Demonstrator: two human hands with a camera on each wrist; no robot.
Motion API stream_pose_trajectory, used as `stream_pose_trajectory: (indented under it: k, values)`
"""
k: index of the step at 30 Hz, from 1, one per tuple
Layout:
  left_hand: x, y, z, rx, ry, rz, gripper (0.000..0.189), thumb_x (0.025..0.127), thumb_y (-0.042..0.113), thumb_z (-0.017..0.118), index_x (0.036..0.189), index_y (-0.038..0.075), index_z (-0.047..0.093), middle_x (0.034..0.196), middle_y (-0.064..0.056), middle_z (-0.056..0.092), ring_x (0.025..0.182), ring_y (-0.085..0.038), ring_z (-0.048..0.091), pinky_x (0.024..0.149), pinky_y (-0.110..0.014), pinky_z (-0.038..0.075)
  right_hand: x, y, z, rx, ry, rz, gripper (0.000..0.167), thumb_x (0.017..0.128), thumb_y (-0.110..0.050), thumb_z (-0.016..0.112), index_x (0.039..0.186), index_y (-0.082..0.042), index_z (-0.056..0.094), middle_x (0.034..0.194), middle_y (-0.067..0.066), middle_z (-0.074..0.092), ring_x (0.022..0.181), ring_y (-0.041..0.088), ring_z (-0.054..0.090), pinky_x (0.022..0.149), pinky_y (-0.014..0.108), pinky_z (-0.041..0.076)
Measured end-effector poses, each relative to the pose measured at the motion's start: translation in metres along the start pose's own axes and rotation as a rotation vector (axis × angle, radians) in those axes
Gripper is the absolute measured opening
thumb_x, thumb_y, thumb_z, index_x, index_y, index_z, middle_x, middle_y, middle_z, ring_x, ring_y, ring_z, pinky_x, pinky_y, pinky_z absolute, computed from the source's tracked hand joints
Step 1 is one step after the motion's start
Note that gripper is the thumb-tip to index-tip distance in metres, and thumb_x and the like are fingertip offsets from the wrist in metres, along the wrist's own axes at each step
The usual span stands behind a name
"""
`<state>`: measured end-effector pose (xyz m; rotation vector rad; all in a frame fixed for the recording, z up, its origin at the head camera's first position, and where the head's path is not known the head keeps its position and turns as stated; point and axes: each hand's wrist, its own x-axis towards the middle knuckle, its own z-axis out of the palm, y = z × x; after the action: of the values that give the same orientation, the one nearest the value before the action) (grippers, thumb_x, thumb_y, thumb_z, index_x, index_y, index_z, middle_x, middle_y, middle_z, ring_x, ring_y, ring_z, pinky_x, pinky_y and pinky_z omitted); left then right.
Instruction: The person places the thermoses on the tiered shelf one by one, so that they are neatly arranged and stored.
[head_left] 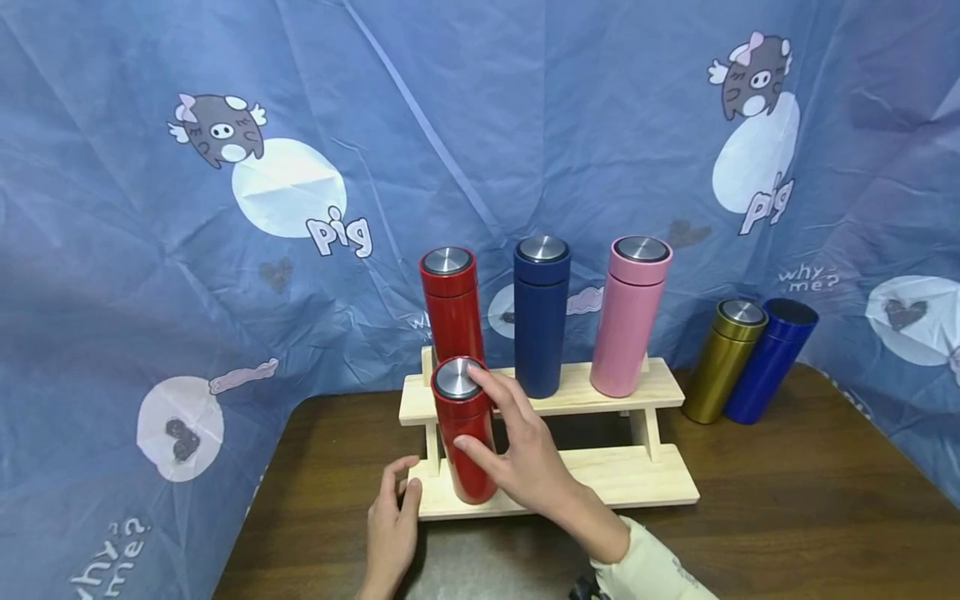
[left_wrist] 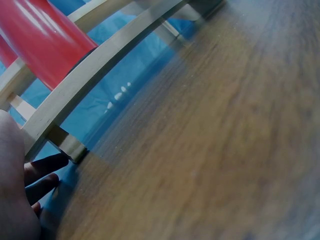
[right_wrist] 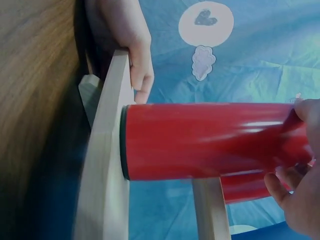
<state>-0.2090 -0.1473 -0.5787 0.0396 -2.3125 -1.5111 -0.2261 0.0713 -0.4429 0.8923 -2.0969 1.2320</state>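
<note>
A red thermos bottle stands upright on the lower step of a two-tier wooden rack, at its left end. My right hand holds its upper part, thumb on the near side and a fingertip at the lid's rim; the right wrist view shows thumb and fingers on opposite sides of the bottle. With my left hand I grip the left end of the lower step; its thumb lies on the board. Several fingers of that hand show by the rack's foot in the left wrist view.
On the upper step stand another red bottle, a dark blue one and a pink one. A gold bottle and a bright blue bottle stand right of the rack on the brown table. Blue printed cloth hangs behind.
</note>
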Motion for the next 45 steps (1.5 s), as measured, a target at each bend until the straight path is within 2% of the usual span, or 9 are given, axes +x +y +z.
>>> stream_pose_trajectory:
  k: [4,7,12,16,21,28,33,40,45]
  values:
    - [0.000,0.006,-0.002,0.008,-0.020,-0.043,0.028,0.112,0.018,0.064,0.140,0.017,0.067,0.095,-0.001,0.073,0.093,-0.013,0.063,0.082,-0.036,0.044,0.000,0.000,-0.008,-0.022,-0.057,-0.009,0.095,0.094,-0.010,0.089,0.172,-0.023,0.035,0.160,0.014,0.052,0.137,0.030,0.064,0.103,0.048,0.060]
    - [0.000,0.007,-0.002,0.004,-0.023,-0.049,0.028,0.112,0.018,0.064,0.140,0.017,0.066,0.093,-0.002,0.072,0.091,-0.012,0.061,0.081,-0.035,0.043,0.000,0.000,-0.013,-0.054,-0.103,-0.005,0.097,0.097,-0.014,0.087,0.175,-0.024,0.029,0.166,0.015,0.049,0.144,0.032,0.060,0.108,0.054,0.056]
    - [0.001,0.005,-0.003,-0.013,-0.026,-0.053,0.028,0.112,0.017,0.063,0.140,0.017,0.066,0.076,0.003,0.058,0.077,-0.010,0.053,0.076,-0.033,0.039,-0.003,0.003,-0.022,-0.088,-0.154,-0.024,0.099,0.097,-0.019,0.086,0.177,-0.022,0.027,0.170,0.014,0.047,0.150,0.034,0.054,0.113,0.058,0.052]
    - [0.001,0.001,-0.002,-0.021,-0.011,-0.024,0.028,0.111,0.016,0.063,0.138,0.016,0.067,0.071,0.007,0.051,0.073,-0.009,0.050,0.073,-0.033,0.039,-0.006,0.007,-0.029,-0.098,-0.146,-0.052,0.097,0.097,-0.018,0.086,0.176,-0.020,0.029,0.168,0.013,0.049,0.149,0.031,0.055,0.114,0.058,0.051]
    - [0.001,-0.001,0.000,-0.012,0.025,0.032,0.027,0.109,0.015,0.064,0.135,0.016,0.067,0.070,0.009,0.050,0.072,-0.008,0.051,0.071,-0.032,0.038,-0.013,0.012,-0.040,-0.090,-0.090,-0.055,0.093,0.095,-0.012,0.086,0.173,-0.014,0.034,0.162,0.013,0.055,0.146,0.030,0.058,0.116,0.057,0.049]
    - [0.001,-0.002,-0.001,-0.019,-0.012,-0.031,0.026,0.112,0.018,0.064,0.138,0.019,0.067,0.072,0.006,0.054,0.076,-0.010,0.054,0.075,-0.033,0.041,-0.023,0.021,-0.055,-0.056,0.055,-0.062,0.084,0.091,0.000,0.084,0.166,-0.008,0.047,0.143,0.015,0.069,0.133,0.029,0.066,0.119,0.030,0.044]
    - [0.000,0.001,-0.004,-0.030,-0.014,-0.027,0.027,0.112,0.017,0.063,0.139,0.017,0.067,0.070,0.007,0.049,0.072,-0.009,0.050,0.073,-0.032,0.038,-0.027,0.029,-0.065,-0.046,0.159,-0.059,0.078,0.087,0.009,0.082,0.159,-0.004,0.054,0.131,0.013,0.074,0.125,0.025,0.069,0.114,0.027,0.045]
    - [0.000,-0.010,0.002,-0.015,0.052,0.100,0.025,0.110,0.016,0.064,0.135,0.016,0.068,0.068,0.009,0.050,0.069,-0.009,0.050,0.067,-0.031,0.036,-0.035,0.035,-0.089,-0.066,0.242,-0.080,0.067,0.089,0.006,0.081,0.152,0.000,0.059,0.126,0.014,0.076,0.122,0.020,0.070,0.111,0.026,0.047]
    - [0.001,-0.015,0.005,-0.011,0.058,0.132,0.024,0.111,0.021,0.064,0.135,0.018,0.068,0.070,0.010,0.053,0.072,-0.008,0.052,0.067,-0.031,0.036,-0.039,0.038,-0.108,-0.074,0.289,-0.108,0.063,0.090,0.003,0.080,0.149,0.005,0.061,0.124,0.019,0.076,0.120,0.017,0.069,0.110,0.025,0.048]
